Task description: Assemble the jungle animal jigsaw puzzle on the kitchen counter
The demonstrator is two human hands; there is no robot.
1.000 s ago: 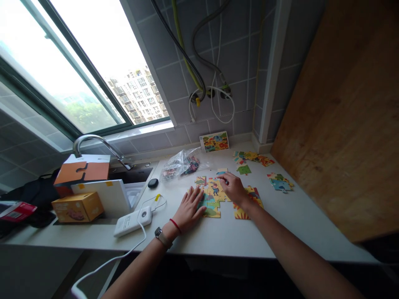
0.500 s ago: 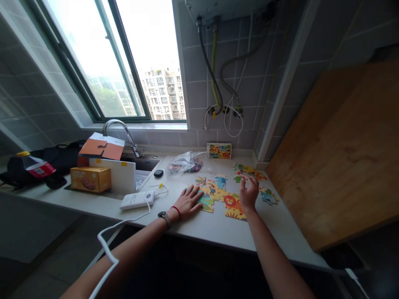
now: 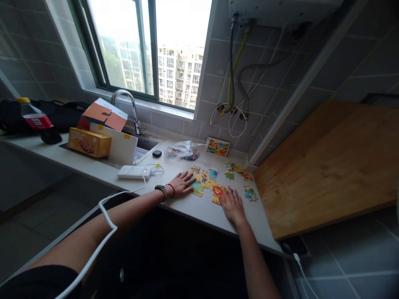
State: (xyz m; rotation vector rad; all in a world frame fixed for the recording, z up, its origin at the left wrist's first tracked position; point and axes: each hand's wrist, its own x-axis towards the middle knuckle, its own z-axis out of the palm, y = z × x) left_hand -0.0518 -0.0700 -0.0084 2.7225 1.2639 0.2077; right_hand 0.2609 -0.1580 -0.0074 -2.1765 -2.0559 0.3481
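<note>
Near the counter's [image 3: 202,210] front edge, lion pieces [image 3: 217,192] extend leftward from under our spread right hand [image 3: 233,206]. Our spread left hand [image 3: 180,184] is farther.

Bright daylight above, deep gloom below
The sky [image 3: 183,20] in the window [image 3: 152,50] burns out white; the surface [image 3: 199,209] is softly lit, the floor [image 3: 34,232] dim. Puzzle pieces [image 3: 205,180] look slightly soft; wide-angle distortion stretches the edges.
</note>
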